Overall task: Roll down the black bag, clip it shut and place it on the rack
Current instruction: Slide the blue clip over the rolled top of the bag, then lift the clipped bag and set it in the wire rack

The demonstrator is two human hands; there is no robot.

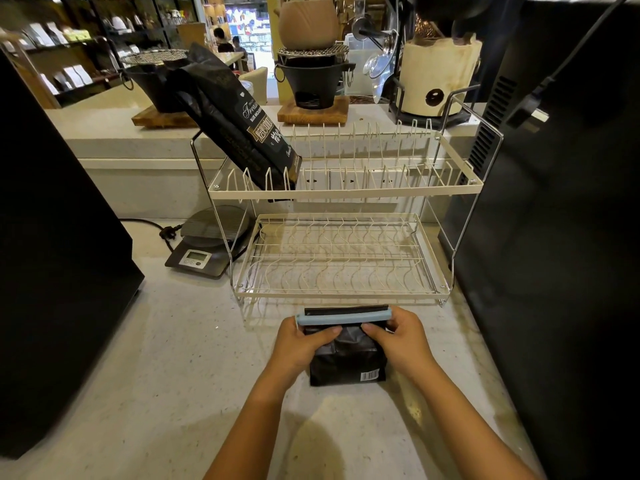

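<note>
A small black bag [346, 362] lies on the counter just in front of the white two-tier wire rack [343, 192]. Its top is rolled down, and a light blue clip [343, 319] runs across the roll. My left hand [301, 344] grips the bag's left side at the clip's end. My right hand [398, 337] grips the right side the same way. Both thumbs press on the bag just under the clip. A barcode label shows on the bag's near corner.
A taller black coffee bag [239, 123] leans in the rack's upper tier at the left. A digital scale [207, 244] sits left of the rack. Large black machines [52, 254] [561, 237] flank the counter. Stoves and pots stand on the raised ledge [104, 133] behind.
</note>
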